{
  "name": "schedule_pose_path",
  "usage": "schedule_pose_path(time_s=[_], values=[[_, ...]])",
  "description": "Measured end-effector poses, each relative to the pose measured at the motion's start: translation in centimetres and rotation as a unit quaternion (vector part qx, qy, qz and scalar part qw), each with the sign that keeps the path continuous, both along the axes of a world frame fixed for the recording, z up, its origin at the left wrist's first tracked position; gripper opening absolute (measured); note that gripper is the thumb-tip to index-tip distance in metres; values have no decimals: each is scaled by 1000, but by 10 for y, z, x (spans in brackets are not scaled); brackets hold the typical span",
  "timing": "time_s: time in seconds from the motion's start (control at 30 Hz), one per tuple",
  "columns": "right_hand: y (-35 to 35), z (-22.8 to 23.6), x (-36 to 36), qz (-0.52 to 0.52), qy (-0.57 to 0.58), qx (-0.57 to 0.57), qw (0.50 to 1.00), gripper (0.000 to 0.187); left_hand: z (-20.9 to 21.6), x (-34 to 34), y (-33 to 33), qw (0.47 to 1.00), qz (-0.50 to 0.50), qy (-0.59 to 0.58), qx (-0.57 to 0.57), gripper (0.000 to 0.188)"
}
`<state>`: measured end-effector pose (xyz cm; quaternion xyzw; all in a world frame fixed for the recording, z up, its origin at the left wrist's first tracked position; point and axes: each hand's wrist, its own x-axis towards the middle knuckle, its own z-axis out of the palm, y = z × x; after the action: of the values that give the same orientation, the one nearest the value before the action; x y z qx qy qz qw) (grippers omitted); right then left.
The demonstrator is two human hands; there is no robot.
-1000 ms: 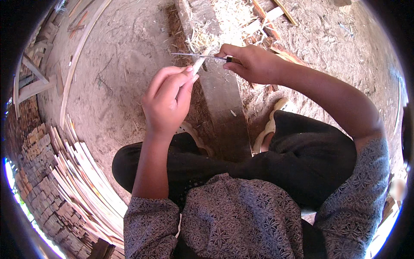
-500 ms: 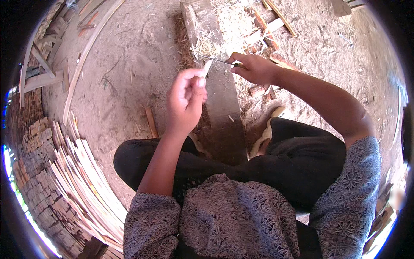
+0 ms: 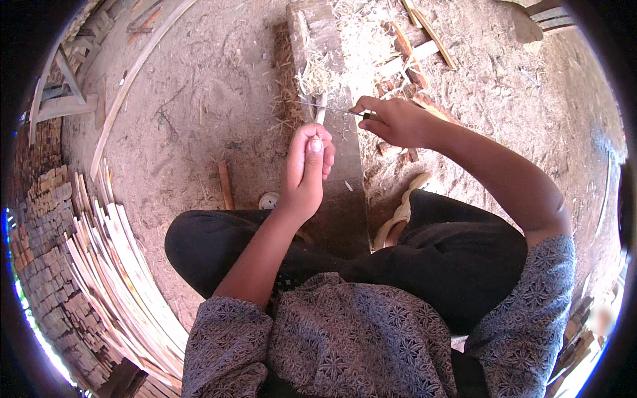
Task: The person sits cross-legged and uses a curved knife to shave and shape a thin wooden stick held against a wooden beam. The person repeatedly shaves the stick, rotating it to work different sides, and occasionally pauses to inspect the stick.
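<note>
My left hand (image 3: 308,166) is closed around a pale wooden stick (image 3: 322,109), whose far end points away from me over a dark wooden plank (image 3: 342,199). My right hand (image 3: 398,121) grips a knife (image 3: 342,109) by its handle. Its thin blade reaches leftward across the stick, close to or touching it; which of the two I cannot tell. Just beyond the stick's end, a clump of pale shavings (image 3: 317,76) lies on the plank.
Long pale wood strips (image 3: 126,265) lie at the left, beside stacked small wood blocks (image 3: 50,252). Beyond the plank on the right are scattered shavings and wood offcuts (image 3: 411,60). A short brown stick (image 3: 226,186) rests on the dirt floor near my left knee.
My left hand has moved right and nearer to me with the stick, and its fingers look more tightly closed. The knife now lies across the stick lower from its tip.
</note>
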<state>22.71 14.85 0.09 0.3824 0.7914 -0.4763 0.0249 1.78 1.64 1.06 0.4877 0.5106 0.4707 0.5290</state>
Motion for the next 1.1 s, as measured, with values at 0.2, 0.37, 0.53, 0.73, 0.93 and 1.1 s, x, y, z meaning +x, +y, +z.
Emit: schedule_pose_path(time_s=[0.2, 0.37, 0.53, 0.73, 0.93, 1.1], values=[[-15, 1, -7, 14, 83, 69, 994, 27, -2, -11, 1, 997, -43, 53, 41, 24], [-11, -10, -14, 21, 82, 104, 991, 26, -5, -1, -3, 999, 24, 46, -9, 30], [-6, -6, -13, 7, 55, 52, 997, 24, -3, -23, 3, 982, -78, -64, -161, 31], [-7, -14, -9, 15, 49, 45, 998, 25, 15, -5, 1, 865, -37, -398, -303, 25], [-7, -12, -10, 13, 43, 62, 997, 27, 22, -7, 7, 827, -43, -429, -360, 27], [-5, -11, -10, 22, 46, 65, 997, 28, 24, -6, 10, 819, 6, -423, -389, 28]])
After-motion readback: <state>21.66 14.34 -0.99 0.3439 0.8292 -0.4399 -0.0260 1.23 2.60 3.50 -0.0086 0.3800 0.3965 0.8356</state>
